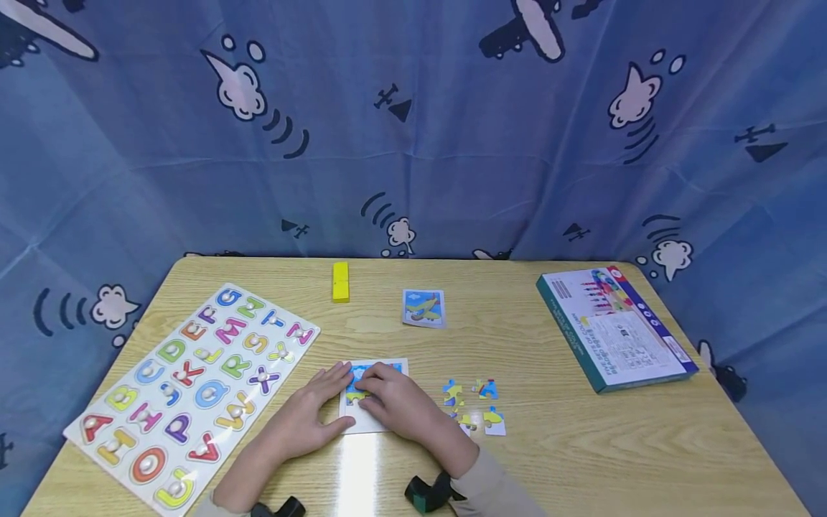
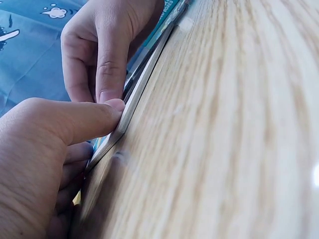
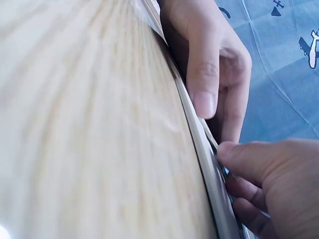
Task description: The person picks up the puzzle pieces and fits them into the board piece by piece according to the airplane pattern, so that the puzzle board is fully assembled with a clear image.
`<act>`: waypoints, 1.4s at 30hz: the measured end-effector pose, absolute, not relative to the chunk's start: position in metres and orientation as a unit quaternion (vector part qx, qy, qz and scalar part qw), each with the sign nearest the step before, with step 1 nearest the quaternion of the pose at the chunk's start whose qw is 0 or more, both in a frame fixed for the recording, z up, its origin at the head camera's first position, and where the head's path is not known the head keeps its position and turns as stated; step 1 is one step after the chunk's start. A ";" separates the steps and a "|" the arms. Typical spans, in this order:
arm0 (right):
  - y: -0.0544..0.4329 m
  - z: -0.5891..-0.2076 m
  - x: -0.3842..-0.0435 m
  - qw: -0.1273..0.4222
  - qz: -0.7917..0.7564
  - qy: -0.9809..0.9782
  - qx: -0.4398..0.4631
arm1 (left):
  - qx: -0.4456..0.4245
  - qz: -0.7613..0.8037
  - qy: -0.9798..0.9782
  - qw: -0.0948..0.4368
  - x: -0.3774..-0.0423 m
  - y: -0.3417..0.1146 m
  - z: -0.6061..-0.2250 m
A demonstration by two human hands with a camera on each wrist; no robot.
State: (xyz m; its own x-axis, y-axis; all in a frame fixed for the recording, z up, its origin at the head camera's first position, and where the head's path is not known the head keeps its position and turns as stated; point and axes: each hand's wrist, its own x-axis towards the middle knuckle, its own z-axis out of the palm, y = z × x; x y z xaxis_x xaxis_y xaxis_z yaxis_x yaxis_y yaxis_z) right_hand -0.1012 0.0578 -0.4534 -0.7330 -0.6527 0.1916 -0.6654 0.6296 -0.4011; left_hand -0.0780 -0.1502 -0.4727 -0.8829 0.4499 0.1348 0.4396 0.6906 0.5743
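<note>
White-framed puzzle board (image 1: pixel 375 424) lay under both hands: left hand (image 1: pixel 310 416) pressed flat at nine o'clock, right hand (image 1: pixel 397 402) curled, pinching a piece (image 1: pixel 354 393) onto it.

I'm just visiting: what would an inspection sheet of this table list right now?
Surface: wooden table, glare near the front edge.
Job's things: small puzzle tray under both hands; loose puzzle pieces to its right.
Clutter: alphabet board, yellow block, picture card, box.
Hands: left hand and right hand rest on the tray.
Cables: nothing seen.
Surroundings: blue airplane-print curtain.
</note>
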 end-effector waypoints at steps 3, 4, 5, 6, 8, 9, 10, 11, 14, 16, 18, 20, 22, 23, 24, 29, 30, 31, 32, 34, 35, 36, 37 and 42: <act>0.055 -0.454 -0.099 0.024 0.220 -0.907 0.360 | 0.245 0.309 0.919 0.004 -0.078 -0.151 -0.473; 0.054 -0.455 -0.099 0.027 0.218 -0.908 0.358 | 0.244 0.309 0.919 0.004 -0.078 -0.151 -0.473; 0.053 -0.455 -0.098 0.031 0.216 -0.909 0.357 | 0.244 0.308 0.919 0.004 -0.078 -0.151 -0.473; 0.053 -0.455 -0.097 0.034 0.214 -0.909 0.356 | 0.244 0.308 0.920 0.004 -0.078 -0.151 -0.474; 0.052 -0.456 -0.097 0.042 0.211 -0.910 0.354 | 0.243 0.308 0.920 0.007 -0.079 -0.151 -0.474; 0.052 -0.456 -0.096 0.046 0.208 -0.910 0.355 | 0.243 0.308 0.920 0.008 -0.079 -0.151 -0.474; 0.051 -0.457 -0.096 0.049 0.205 -0.911 0.355 | 0.242 0.308 0.920 0.011 -0.079 -0.151 -0.474; 0.051 -0.457 -0.096 0.052 0.204 -0.910 0.356 | 0.242 0.308 0.920 0.013 -0.079 -0.151 -0.474; 0.051 -0.459 -0.097 0.059 0.197 -0.909 0.362 | 0.246 0.305 0.920 0.011 -0.079 -0.151 -0.474; 0.051 -0.459 -0.097 0.055 0.201 -0.909 0.361 | 0.251 0.302 0.920 0.006 -0.079 -0.151 -0.475; 0.051 -0.459 -0.098 0.046 0.211 -0.911 0.352 | 0.253 0.302 0.919 -0.001 -0.079 -0.151 -0.475; 0.051 -0.460 -0.098 0.035 0.225 -0.912 0.340 | 0.249 0.304 0.920 -0.007 -0.078 -0.151 -0.475; 0.051 -0.461 -0.098 0.026 0.240 -0.913 0.329 | 0.242 0.308 0.920 -0.013 -0.079 -0.149 -0.475; 0.051 -0.461 -0.098 0.025 0.244 -0.913 0.325 | 0.238 0.310 0.920 -0.016 -0.079 -0.148 -0.476; 0.051 -0.461 -0.099 0.024 0.247 -0.913 0.323 | 0.235 0.311 0.921 -0.021 -0.079 -0.146 -0.476; 0.052 -0.462 -0.099 0.031 0.249 -0.911 0.327 | 0.227 0.312 0.922 -0.035 -0.082 -0.139 -0.476; 0.052 -0.462 -0.099 0.032 0.250 -0.910 0.329 | 0.227 0.312 0.922 -0.038 -0.083 -0.138 -0.476; 0.052 -0.462 -0.099 0.034 0.251 -0.909 0.331 | 0.227 0.313 0.921 -0.037 -0.084 -0.137 -0.475; 0.052 -0.462 -0.099 0.035 0.252 -0.908 0.332 | 0.227 0.316 0.921 -0.034 -0.084 -0.136 -0.475; 0.052 -0.462 -0.100 0.039 0.253 -0.907 0.336 | 0.231 0.320 0.918 -0.031 -0.085 -0.135 -0.475; 0.052 -0.463 -0.100 0.040 0.254 -0.906 0.337 | 0.231 0.321 0.918 -0.029 -0.085 -0.134 -0.475; 0.052 -0.463 -0.100 0.041 0.254 -0.906 0.337 | 0.231 0.324 0.917 -0.026 -0.085 -0.134 -0.475; 0.052 -0.462 -0.100 0.041 0.254 -0.905 0.338 | 0.230 0.328 0.916 -0.022 -0.085 -0.134 -0.475; 0.052 -0.461 -0.100 0.032 0.256 -0.907 0.334 | 0.218 0.345 0.913 -0.025 -0.088 -0.132 -0.476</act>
